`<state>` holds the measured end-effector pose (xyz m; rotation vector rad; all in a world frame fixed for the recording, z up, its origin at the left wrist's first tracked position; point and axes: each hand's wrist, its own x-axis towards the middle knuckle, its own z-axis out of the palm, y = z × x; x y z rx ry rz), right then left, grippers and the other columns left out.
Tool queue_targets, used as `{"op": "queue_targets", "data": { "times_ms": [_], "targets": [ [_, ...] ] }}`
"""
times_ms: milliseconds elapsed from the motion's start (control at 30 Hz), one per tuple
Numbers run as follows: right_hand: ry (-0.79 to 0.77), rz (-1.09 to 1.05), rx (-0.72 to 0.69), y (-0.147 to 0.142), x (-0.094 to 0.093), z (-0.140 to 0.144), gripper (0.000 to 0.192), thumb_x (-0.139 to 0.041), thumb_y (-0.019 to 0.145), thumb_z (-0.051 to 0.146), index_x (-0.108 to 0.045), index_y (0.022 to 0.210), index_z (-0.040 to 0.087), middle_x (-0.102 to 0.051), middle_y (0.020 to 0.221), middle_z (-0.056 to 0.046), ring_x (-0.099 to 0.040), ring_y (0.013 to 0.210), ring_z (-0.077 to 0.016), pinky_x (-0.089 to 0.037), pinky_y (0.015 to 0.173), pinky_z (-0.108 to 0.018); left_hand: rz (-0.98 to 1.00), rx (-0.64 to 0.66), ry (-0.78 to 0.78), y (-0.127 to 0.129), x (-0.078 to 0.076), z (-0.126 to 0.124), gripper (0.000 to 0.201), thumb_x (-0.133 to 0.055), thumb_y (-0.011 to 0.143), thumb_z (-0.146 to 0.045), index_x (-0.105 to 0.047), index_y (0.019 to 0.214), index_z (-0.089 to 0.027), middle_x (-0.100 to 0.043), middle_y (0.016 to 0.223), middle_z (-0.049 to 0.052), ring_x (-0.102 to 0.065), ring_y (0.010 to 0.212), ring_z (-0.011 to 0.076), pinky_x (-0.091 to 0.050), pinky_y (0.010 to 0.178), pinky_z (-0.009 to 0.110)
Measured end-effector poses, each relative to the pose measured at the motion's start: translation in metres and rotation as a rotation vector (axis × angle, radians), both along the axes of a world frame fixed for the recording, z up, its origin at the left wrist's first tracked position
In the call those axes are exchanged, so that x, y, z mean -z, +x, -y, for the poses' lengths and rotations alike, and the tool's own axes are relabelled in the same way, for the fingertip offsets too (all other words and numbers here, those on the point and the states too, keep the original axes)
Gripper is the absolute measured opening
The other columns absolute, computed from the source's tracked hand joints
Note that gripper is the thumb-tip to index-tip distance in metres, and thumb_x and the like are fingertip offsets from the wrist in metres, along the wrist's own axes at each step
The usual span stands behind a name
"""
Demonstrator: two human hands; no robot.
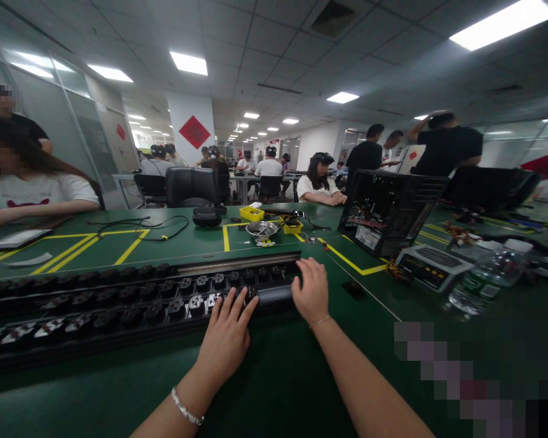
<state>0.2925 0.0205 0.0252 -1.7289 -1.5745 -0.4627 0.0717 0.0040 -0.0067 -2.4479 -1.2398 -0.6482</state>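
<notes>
A long black power strip unit (pixel 119 301) with several rows of sockets lies across the green table (pixel 278 377) in front of me. My left hand (pixel 228 331) rests flat on its near edge, fingers spread over the sockets. My right hand (pixel 311 292) wraps over the strip's right end, fingers curled on its top.
A black open computer case (pixel 388 210) stands at the right, with a grey device (pixel 432 264) and a plastic water bottle (pixel 488 277) near it. Yellow trays (pixel 252 213) and a metal bowl (pixel 262 229) sit mid-table. A person sits at the left; others work behind.
</notes>
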Motion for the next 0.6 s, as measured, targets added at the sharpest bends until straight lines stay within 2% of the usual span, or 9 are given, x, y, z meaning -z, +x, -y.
{"op": "queue_targets", "data": {
  "times_ms": [67, 167, 233, 333, 433, 600],
  "targets": [
    [-0.002, 0.020, -0.212, -0.041, 0.004, -0.002, 0.042, -0.038, 0.080, 0.022, -0.052, 0.119, 0.014, -0.051, 0.125, -0.010, -0.036, 0.123, -0.0211, -0.022, 0.106, -0.041, 0.043, -0.027, 0.033, -0.002, -0.004, -0.001, 0.057, -0.043, 0.079, -0.024, -0.034, 0.135, -0.027, -0.031, 0.145, 0.001, -0.021, 0.135, 0.0237, -0.022, 0.109, 0.045],
    [-0.110, -0.037, -0.365, -0.082, 0.010, -0.002, 0.039, -0.043, 0.081, 0.029, -0.053, 0.117, 0.017, -0.056, 0.117, -0.009, -0.047, 0.111, -0.0197, -0.036, 0.096, -0.035, 0.124, -0.101, 0.098, -0.007, -0.008, -0.005, 0.053, -0.041, 0.082, -0.029, -0.037, 0.134, -0.019, -0.035, 0.143, 0.006, -0.020, 0.135, 0.0254, -0.015, 0.110, 0.048],
    [-0.186, -0.038, -0.372, -0.094, 0.012, -0.002, 0.035, -0.045, 0.082, 0.032, -0.056, 0.113, 0.020, -0.061, 0.108, -0.006, -0.051, 0.103, -0.0192, -0.039, 0.091, -0.033, 0.141, -0.137, 0.102, -0.011, -0.009, -0.009, 0.050, -0.039, 0.084, -0.031, -0.040, 0.132, -0.018, -0.038, 0.141, 0.007, -0.022, 0.134, 0.0266, -0.013, 0.109, 0.051],
    [-0.237, -0.047, -0.308, -0.098, 0.010, -0.003, 0.027, -0.047, 0.082, 0.035, -0.060, 0.103, 0.023, -0.064, 0.102, -0.003, -0.053, 0.097, -0.0183, -0.039, 0.086, -0.031, 0.124, -0.148, 0.056, -0.016, -0.008, -0.013, 0.046, -0.036, 0.086, -0.031, -0.043, 0.130, -0.018, -0.048, 0.134, 0.009, -0.034, 0.129, 0.0259, -0.016, 0.108, 0.052],
    [-0.244, -0.051, -0.273, -0.096, 0.007, -0.003, 0.023, -0.051, 0.081, 0.036, -0.061, 0.098, 0.025, -0.064, 0.102, -0.002, -0.053, 0.096, -0.0180, -0.038, 0.084, -0.031, 0.125, -0.148, 0.027, -0.017, -0.008, -0.015, 0.045, -0.035, 0.086, -0.032, -0.043, 0.129, -0.019, -0.054, 0.127, 0.009, -0.041, 0.123, 0.0245, -0.017, 0.107, 0.051],
    [-0.236, -0.052, -0.263, -0.094, 0.007, -0.003, 0.021, -0.053, 0.080, 0.035, -0.062, 0.097, 0.027, -0.064, 0.101, -0.001, -0.053, 0.097, -0.0180, -0.036, 0.085, -0.031, 0.110, -0.151, 0.012, -0.016, -0.012, -0.013, 0.045, -0.034, 0.087, -0.033, -0.040, 0.131, -0.026, -0.056, 0.125, 0.007, -0.043, 0.121, 0.0241, -0.020, 0.105, 0.051]
  ]
}}
